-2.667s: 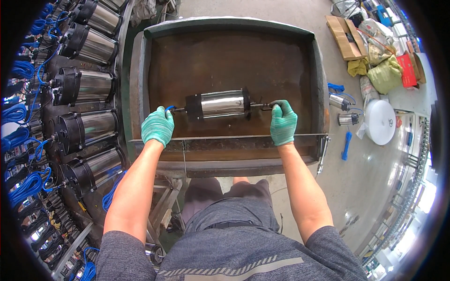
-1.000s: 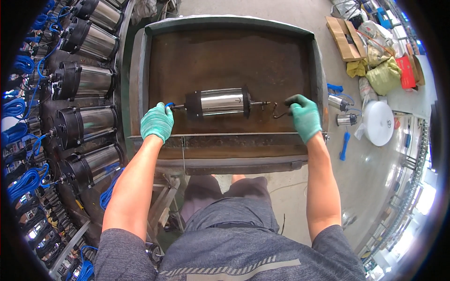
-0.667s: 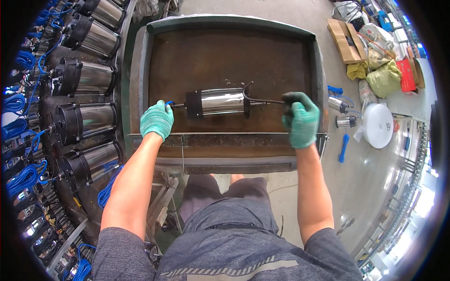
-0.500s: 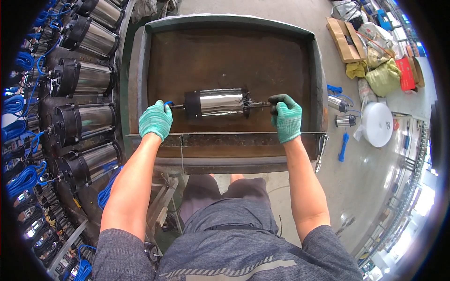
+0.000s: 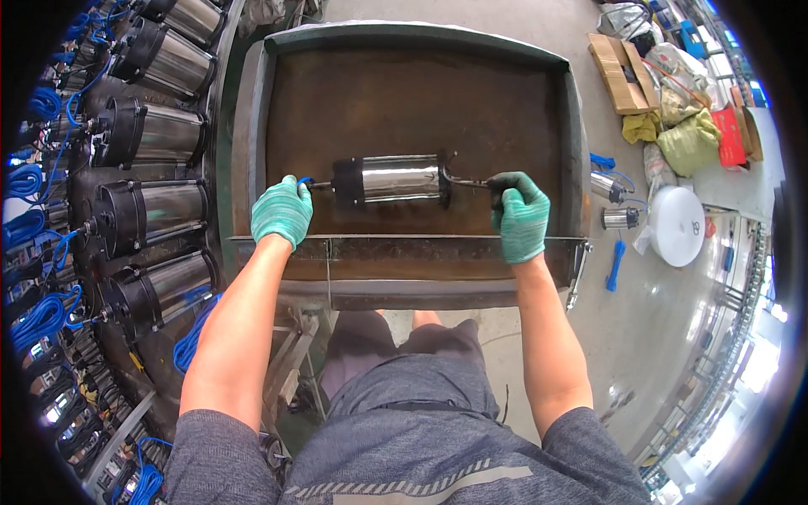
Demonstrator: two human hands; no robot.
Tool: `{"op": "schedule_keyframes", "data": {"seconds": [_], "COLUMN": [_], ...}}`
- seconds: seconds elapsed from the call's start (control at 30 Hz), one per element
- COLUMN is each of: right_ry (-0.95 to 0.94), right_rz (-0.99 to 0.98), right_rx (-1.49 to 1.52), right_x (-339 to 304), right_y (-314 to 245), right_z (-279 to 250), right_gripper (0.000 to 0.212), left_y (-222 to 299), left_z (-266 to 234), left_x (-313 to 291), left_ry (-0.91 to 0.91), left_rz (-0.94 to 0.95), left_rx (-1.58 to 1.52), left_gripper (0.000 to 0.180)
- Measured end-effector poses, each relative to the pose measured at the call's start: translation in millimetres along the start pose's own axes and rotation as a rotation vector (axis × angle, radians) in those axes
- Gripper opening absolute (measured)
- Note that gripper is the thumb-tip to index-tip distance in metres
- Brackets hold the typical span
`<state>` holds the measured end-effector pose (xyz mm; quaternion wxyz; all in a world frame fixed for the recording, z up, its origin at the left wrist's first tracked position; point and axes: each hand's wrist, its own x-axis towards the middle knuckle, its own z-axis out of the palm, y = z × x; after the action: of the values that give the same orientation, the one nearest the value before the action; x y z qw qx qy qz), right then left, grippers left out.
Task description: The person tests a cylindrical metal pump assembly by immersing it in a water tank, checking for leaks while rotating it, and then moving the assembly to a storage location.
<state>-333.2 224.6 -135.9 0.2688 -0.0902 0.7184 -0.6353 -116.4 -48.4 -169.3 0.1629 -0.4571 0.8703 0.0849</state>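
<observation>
A pump motor with a shiny steel barrel and black end caps lies crosswise in front of me, within a rectangular metal tank. My left hand, in a green glove, is closed around the thin end at the motor's left, where a bit of blue cable shows. On the other side my right hand, in a green glove with dark-stained fingers, pinches the tip of a thin metal rod reaching from the motor's right cap. The motor's underside is hidden.
Several similar steel motors with coiled blue cables line a rack on the left. To the right, on the floor, are two small motors, a white roll, sacks and an opened cardboard box. A bar crosses the tank's near side.
My right hand has shifted slightly right and down, its rod now looking more curved near the cap. The motor has moved a little up and right; my left hand is nearly still.
</observation>
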Motion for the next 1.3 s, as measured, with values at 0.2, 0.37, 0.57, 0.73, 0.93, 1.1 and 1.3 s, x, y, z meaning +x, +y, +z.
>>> {"op": "schedule_keyframes", "data": {"seconds": [0.2,0.37,0.57,0.73,0.93,1.1,1.3], "right_ry": [-0.016,-0.011,-0.034,-0.059,-0.046,-0.071,-0.054], "right_rz": [-0.050,-0.020,-0.060,-0.077,-0.085,-0.082,-0.029], "right_rx": [-0.110,-0.091,-0.154,-0.189,-0.169,-0.199,-0.220], "right_x": [7,-3,1,4,-2,2,1], "right_y": [26,2,17,15,8,20,18], "right_z": [-2,0,2,-1,3,3,15], "right_gripper": [0.027,0.027,0.026,0.026,0.025,0.026,0.026], "left_y": [3,-2,3,1,1,1,1], "left_z": [-3,2,-3,-2,-2,-3,0], "left_x": [-2,-2,-1,0,-1,-3,-1], "left_ry": [-0.025,-0.019,-0.016,-0.026,-0.021,-0.023,-0.024], "left_rz": [-0.012,-0.011,-0.005,-0.008,-0.008,-0.008,0.000], "left_rx": [-0.020,-0.005,-0.015,-0.002,-0.012,-0.033,-0.013], "left_gripper": [0.033,0.033,0.034,0.034,0.032,0.032,0.033]}}
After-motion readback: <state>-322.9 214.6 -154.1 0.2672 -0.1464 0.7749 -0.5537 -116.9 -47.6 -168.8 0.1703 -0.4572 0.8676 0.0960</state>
